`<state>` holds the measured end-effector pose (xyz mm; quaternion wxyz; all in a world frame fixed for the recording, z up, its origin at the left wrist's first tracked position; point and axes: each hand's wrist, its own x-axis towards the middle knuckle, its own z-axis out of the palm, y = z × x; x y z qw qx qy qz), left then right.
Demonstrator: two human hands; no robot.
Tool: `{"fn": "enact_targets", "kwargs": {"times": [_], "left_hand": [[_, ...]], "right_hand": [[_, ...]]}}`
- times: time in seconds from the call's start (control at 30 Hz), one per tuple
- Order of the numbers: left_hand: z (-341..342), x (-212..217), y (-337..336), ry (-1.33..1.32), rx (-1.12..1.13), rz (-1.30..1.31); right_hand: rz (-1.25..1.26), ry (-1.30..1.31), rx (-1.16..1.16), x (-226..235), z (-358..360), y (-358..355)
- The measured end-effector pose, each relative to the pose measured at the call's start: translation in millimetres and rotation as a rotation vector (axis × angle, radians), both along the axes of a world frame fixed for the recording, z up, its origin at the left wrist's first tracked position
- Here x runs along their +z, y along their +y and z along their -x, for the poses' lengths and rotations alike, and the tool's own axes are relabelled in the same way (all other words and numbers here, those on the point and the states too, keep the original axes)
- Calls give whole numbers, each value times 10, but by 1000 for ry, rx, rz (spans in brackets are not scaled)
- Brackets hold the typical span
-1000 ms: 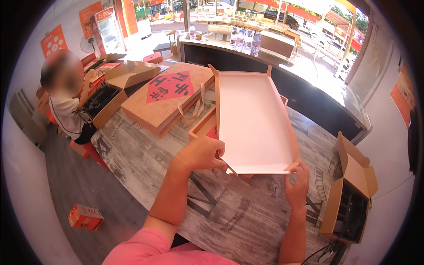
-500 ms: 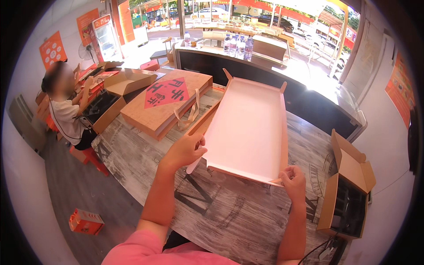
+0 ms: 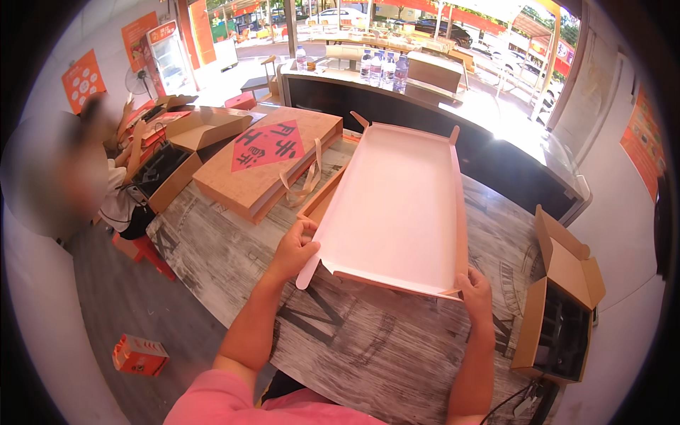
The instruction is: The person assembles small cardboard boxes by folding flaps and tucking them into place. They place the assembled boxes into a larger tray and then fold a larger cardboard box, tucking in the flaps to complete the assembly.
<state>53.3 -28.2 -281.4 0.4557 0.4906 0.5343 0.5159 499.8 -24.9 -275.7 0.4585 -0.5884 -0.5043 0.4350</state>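
Note:
A shallow cardboard tray [image 3: 393, 205], white inside with brown outer sides, is spread in front of me above the wooden-patterned table. My left hand [image 3: 295, 249] pinches its left side wall near the near-left corner, where a rounded flap [image 3: 307, 273] sticks out unfolded. At the near-right corner my right hand [image 3: 476, 294] is closed on the tray's edge and its corner flap. Both far corners have tabs standing up. Just left of the tray lies a brown gift box [image 3: 227, 188] with a red diamond label and a ribbon handle [image 3: 304, 180]; another brown tray part [image 3: 322, 195] shows between them.
An open carton [image 3: 528, 333] with black contents stands at the table's right end, another [image 3: 188, 177] at the left. Water bottles [image 3: 382, 69] stand on the far counter [image 3: 425, 117]. Two people are on the left, and an orange box [image 3: 140, 355] lies on the floor.
My left hand has moved slightly left and down, drawing the tray's left wall outward. My right hand has shifted a little right and down. Another person has come into view at the left.

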Motion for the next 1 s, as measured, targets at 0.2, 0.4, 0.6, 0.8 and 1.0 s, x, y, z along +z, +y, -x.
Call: {"fn": "enact_targets", "kwargs": {"times": [0.2, 0.4, 0.6, 0.8, 1.0], "left_hand": [[7, -185, 121, -160, 24, -2], [112, -242, 120, -206, -34, -4], [164, -267, 141, -187, -88, 22], [100, -159, 83, -191, -99, 16], [109, -194, 99, -164, -116, -80]], "right_hand": [[67, 141, 136, 36, -31, 11], [111, 198, 175, -37, -90, 39], [203, 321, 161, 80, -146, -29], [7, 127, 30, 50, 0, -29], [-33, -371, 101, 283, 44, -122]]}}
